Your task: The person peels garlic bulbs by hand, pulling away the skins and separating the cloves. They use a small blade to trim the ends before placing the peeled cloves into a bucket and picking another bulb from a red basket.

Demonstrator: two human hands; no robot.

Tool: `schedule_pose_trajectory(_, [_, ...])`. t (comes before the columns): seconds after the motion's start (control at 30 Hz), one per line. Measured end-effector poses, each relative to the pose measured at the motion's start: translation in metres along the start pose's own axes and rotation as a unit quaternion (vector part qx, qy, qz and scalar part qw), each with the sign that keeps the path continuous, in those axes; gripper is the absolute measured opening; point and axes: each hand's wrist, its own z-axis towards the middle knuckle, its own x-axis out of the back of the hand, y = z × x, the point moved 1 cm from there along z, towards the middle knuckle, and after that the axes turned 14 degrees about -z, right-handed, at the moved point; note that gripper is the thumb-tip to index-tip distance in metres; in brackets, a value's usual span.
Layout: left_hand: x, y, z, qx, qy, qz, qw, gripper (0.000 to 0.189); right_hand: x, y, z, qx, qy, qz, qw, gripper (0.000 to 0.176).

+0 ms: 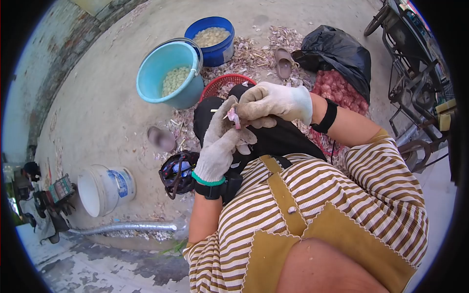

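Both hands wear off-white work gloves and meet above my dark-clad lap. A small purple-and-white garlic piece (234,117) is held between them, with loose skin hanging from it. My left hand (218,141) has its fingers curled round the piece from the left. Reaching in from the right, my right hand (268,103) pinches at its top. Just beyond my hands is a red basket (215,87) with garlic skins in it. Behind that, a light blue bucket (146,78) holds pale peeled cloves (175,80).
A dark blue bucket (222,52) of cloves stands at the back. A black bag (337,49) and red-netted garlic (340,90) lie right. Slippers (283,63) and skins litter the ground. A white bucket (97,190) lies left; a metal cart (415,73) stands far right.
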Motion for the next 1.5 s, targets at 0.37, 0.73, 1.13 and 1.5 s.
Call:
schedule_pose_trajectory(0.37, [0.002, 0.003, 0.0, -0.009, 0.009, -0.072, 0.997, 0.031, -0.006, 0.005, 0.003, 0.071, 0.03, 0.055, 0.995, 0.032])
schedule_pose_trajectory(0.73, [-0.007, 0.004, -0.001, 0.011, 0.047, -0.175, 0.983, 0.024, 0.013, 0.013, 0.016, -0.032, 0.243, -0.247, 0.937, 0.033])
schedule_pose_trajectory(1.13, [0.004, -0.012, 0.006, -0.086, 0.097, -0.131, 0.983, 0.021, -0.034, 0.016, 0.011, -0.069, 0.17, -0.095, 0.978, 0.03])
schedule_pose_trajectory(1.5, [0.028, -0.019, 0.004, -0.107, 0.127, -0.18, 0.97, 0.015, -0.025, 0.029, 0.009, -0.015, 0.216, -0.27, 0.938, 0.033])
